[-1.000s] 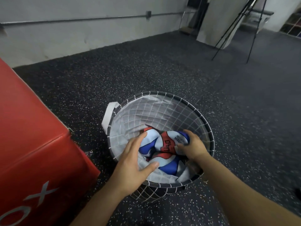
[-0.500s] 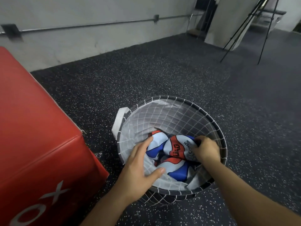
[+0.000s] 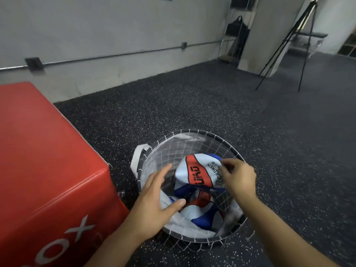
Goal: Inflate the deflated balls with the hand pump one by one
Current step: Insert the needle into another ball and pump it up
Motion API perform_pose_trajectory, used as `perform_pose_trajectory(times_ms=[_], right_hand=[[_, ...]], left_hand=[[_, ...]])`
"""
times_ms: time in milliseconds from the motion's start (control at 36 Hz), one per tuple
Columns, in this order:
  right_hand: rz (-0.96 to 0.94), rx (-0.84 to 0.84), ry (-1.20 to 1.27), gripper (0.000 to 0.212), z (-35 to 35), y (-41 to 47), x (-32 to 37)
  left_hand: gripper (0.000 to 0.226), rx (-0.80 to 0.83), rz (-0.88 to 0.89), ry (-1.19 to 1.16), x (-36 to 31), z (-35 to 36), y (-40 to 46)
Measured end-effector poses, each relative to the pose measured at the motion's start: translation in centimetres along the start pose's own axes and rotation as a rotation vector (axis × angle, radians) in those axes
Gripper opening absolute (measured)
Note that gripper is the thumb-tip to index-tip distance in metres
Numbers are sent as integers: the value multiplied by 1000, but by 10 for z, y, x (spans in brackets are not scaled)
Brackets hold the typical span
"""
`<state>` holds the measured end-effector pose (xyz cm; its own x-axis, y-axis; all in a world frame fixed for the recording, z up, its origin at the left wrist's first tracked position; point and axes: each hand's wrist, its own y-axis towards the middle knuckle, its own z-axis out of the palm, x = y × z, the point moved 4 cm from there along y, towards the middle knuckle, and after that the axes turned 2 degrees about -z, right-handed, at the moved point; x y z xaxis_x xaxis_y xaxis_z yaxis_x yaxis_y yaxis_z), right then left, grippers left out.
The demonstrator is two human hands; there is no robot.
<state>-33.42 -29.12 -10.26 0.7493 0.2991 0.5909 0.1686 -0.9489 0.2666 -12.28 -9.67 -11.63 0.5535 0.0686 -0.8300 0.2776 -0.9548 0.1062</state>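
Note:
A round net-sided basket (image 3: 194, 132) with a pale liner stands on the floor and holds crumpled red, white and blue deflated balls. My right hand (image 3: 238, 179) pinches the top deflated ball (image 3: 196, 173) by its right edge and holds it raised inside the basket. Another deflated ball (image 3: 200, 211) lies under it at the bottom. My left hand (image 3: 154, 199) hovers open over the basket's left side with fingers spread, holding nothing. No pump is in view.
A big red padded box (image 3: 44, 160) with white letters stands close on the left of the basket. Dark speckled rubber floor (image 3: 192, 105) stretches ahead to a grey wall. A black tripod (image 3: 289, 47) stands at the far right.
My right hand has lifted the top deflated ball upward out of the pile. My left hand has come off the balls and opened. The camera view tilted upward.

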Motion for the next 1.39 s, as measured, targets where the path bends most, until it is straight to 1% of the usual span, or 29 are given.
perform_pose_trajectory(times_ms=[139,306,389,556,694,833,917,1000,1056,1111,1222,1250,1306,1333,1361,1389], right_hand=[[-81,-11,170,14,-38,-23,45],[-219,1,274,17,-70,-57,114],[-293,28,373,18,-75,-78,154],[-456,103,553,18,-81,-132,248],[-561,238,704,20,-67,-184,327],[-688,328,782,26,-39,-241,398],[-751,395,826,28,-21,-276,439],[-792,468,860,26,3,-302,473],[-800,514,880,29,26,-314,493],[-764,589,916,34,51,-325,508],[-661,730,935,29,106,-343,532],[-631,775,916,35,116,-346,535],[-553,916,866,57,138,-357,540],[-517,976,849,63,148,-362,542],[-488,1030,849,62,155,-368,543],[-458,1079,864,53,160,-372,546]], left_hand=[[94,-41,39,21,-34,-32,-13],[94,-168,128,103,-65,-94,-49],[96,-237,159,149,-72,-129,-77],[105,-351,131,218,-67,-206,-148],[114,-483,89,290,-60,-275,-223],[122,-571,28,323,-47,-330,-298],[118,-646,-49,346,-33,-356,-338],[107,-738,-80,386,-15,-379,-369],[100,-784,-83,422,-2,-392,-385],[95,-824,-89,453,14,-403,-398],[91,-886,-122,473,51,-421,-413],[91,-887,-124,492,57,-427,-414],[92,-867,-150,561,72,-435,-416],[93,-853,-159,589,78,-438,-417],[95,-840,-167,615,84,-441,-418],[97,-822,-179,645,89,-444,-419]])
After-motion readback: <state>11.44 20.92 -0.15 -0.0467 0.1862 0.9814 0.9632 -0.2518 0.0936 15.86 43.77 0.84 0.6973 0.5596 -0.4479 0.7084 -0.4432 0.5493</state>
